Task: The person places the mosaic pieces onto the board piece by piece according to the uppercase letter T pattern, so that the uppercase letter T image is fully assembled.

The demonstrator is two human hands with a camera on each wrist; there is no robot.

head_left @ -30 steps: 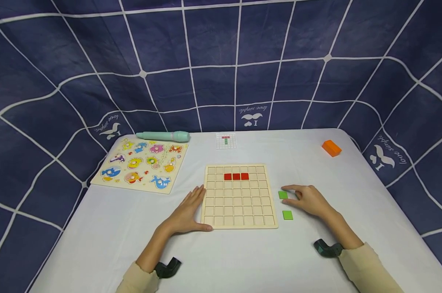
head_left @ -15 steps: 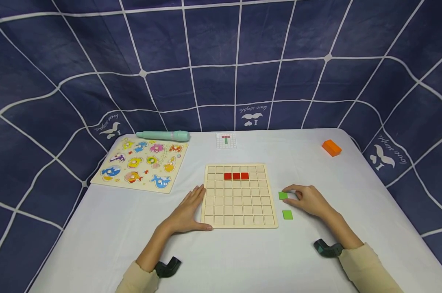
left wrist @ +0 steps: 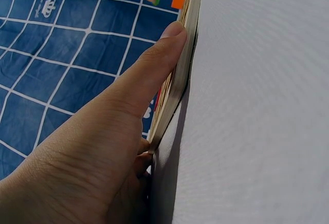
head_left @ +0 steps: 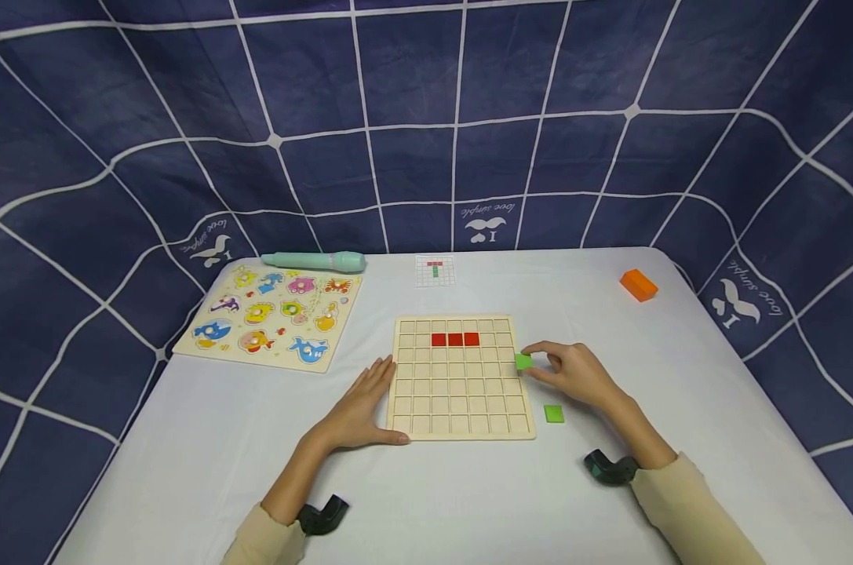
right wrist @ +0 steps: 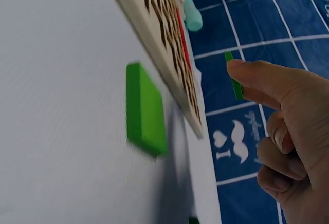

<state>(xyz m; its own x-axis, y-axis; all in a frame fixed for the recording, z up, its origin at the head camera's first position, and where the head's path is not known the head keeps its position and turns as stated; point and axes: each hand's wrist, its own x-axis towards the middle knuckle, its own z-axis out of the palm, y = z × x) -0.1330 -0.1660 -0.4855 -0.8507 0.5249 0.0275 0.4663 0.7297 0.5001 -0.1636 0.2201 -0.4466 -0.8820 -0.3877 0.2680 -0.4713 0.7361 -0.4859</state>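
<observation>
My right hand (head_left: 574,375) pinches a green square tile (head_left: 523,362) between thumb and forefinger, raised at the right edge of the wooden grid board (head_left: 459,405). In the right wrist view, the held tile (right wrist: 237,87) shows edge-on, clear of the table. A second green tile (head_left: 554,413) lies on the cloth near the board's lower right corner. Three red tiles (head_left: 455,340) sit side by side in the board's second row from the back. With straight fingers spread, my left hand (head_left: 355,412) rests along the board's left side, its thumb (left wrist: 154,59) at the front edge.
Behind the board lies a small pattern card (head_left: 435,271) with a red and green T. An animal peg puzzle (head_left: 256,359) and a mint-green pen-shaped object (head_left: 315,262) are at the back left. An orange block (head_left: 639,285) sits at the back right. Dark blue checked cloth (head_left: 426,157) surrounds the table.
My right hand has lifted the upper green tile off the table and moved it left to the board's right edge. The left hand and the board stay in place.
</observation>
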